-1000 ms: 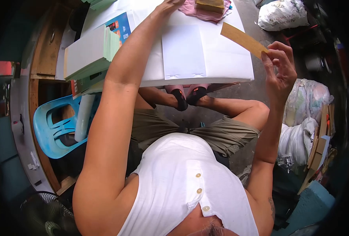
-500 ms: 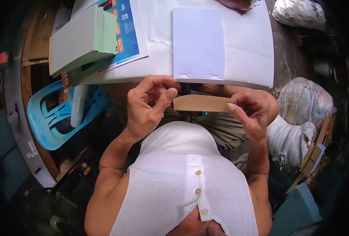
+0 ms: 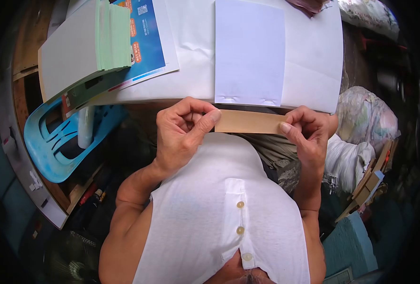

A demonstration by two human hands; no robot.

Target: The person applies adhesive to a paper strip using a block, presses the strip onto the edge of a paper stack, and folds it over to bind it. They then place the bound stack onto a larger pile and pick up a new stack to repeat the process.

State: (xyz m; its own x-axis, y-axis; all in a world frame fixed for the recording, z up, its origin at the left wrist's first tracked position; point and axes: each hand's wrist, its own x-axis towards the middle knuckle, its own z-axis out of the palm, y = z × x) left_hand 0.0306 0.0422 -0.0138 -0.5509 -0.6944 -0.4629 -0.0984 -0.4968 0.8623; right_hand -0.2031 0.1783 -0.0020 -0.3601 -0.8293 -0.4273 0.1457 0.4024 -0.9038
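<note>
A strip of brown paper tape (image 3: 250,122) is stretched level between my two hands, just in front of the table edge. My left hand (image 3: 184,130) pinches its left end between thumb and index finger. At the other end, my right hand (image 3: 307,132) grips the strip the same way. Right behind the strip lies a white paper pad (image 3: 250,52), flat on the table, with two staples along its near edge. The pad's near edge lies close to the strip, and I see no contact between them.
On the left of the white-covered table (image 3: 193,71), a thick stack of pads with green-edged sheets (image 3: 77,49) rests on a blue printed sheet (image 3: 148,42). Below it is a blue plastic chair (image 3: 49,142) holding a white roll (image 3: 85,128). Plastic bags (image 3: 368,118) stand at right.
My left hand has closed on the strip's left end, which was free before. The strip is now straighter and flatter. The view has shifted slightly.
</note>
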